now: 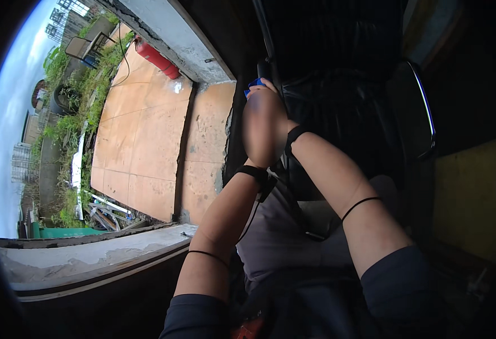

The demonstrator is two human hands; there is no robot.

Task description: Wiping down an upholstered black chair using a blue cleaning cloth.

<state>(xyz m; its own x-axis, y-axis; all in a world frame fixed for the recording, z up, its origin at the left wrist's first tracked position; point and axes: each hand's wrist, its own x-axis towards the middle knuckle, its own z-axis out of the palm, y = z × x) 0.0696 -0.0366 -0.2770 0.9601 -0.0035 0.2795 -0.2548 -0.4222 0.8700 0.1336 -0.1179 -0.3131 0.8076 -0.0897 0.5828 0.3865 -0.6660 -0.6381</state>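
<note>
In front of me, both hands come together beside the left armrest [264,69] of a black padded chair. A blurred patch covers much of them. My right hand [273,101] reaches in from the right, its fingertips bent over a small bright blue piece [255,85] whose kind I cannot make out. Below and against it is my left hand [262,148], its fingers lost in the blur. Dark bands circle both wrists and forearms. The black chair seat [335,116] lies to the right of my hands.
Left of me, a doorway with a pale frame [203,42] opens onto orange tiles [137,130]. A red fire extinguisher [156,58] stands by the frame. Outside are plants, a tyre [64,100] and a chair [89,48]. A yellowish panel [468,195] is at the right.
</note>
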